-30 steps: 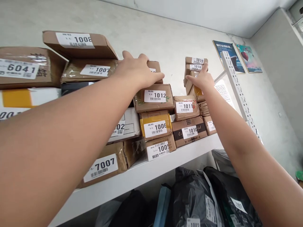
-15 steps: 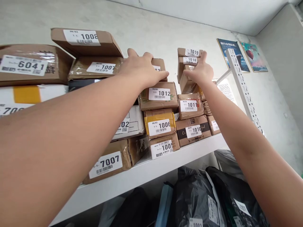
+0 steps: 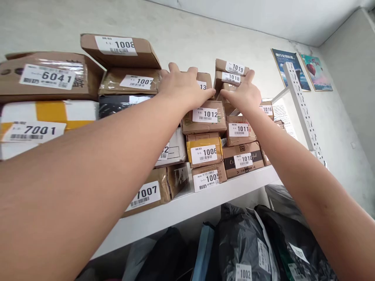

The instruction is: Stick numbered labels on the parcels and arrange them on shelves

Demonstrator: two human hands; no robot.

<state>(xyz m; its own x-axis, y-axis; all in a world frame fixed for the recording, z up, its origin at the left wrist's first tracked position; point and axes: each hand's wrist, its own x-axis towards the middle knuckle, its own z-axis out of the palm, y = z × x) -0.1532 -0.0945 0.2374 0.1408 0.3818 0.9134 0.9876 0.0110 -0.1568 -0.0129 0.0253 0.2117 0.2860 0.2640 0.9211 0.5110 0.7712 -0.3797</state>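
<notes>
My left hand (image 3: 184, 86) lies against a cardboard box ending in 13 (image 3: 205, 80), fingers spread and thumb pointing right across its front. Under that box sits the box marked 1012 (image 3: 206, 117). My right hand (image 3: 245, 95) grips a stack of small cardboard boxes, thumb across the front and fingers along the right side. The top boxes of this stack are marked 1019 (image 3: 234, 68) and 1018 (image 3: 231, 78); the lower part is partly hidden by the hand. Below it is the box marked 1011 (image 3: 238, 129).
Labelled parcels fill the white shelf (image 3: 164, 210), including boxes 1008 (image 3: 143, 50) and 6041 (image 3: 79, 84) at left and 1016 (image 3: 266, 109) at right. A perforated white post (image 3: 303, 113) rises at the shelf's right end. Black plastic parcels (image 3: 243, 238) lie underneath.
The stack with 1019 and 1018 has shifted left with my right hand, closer to the box ending in 13. Box 1016 has come into view. My left hand stays at its box.
</notes>
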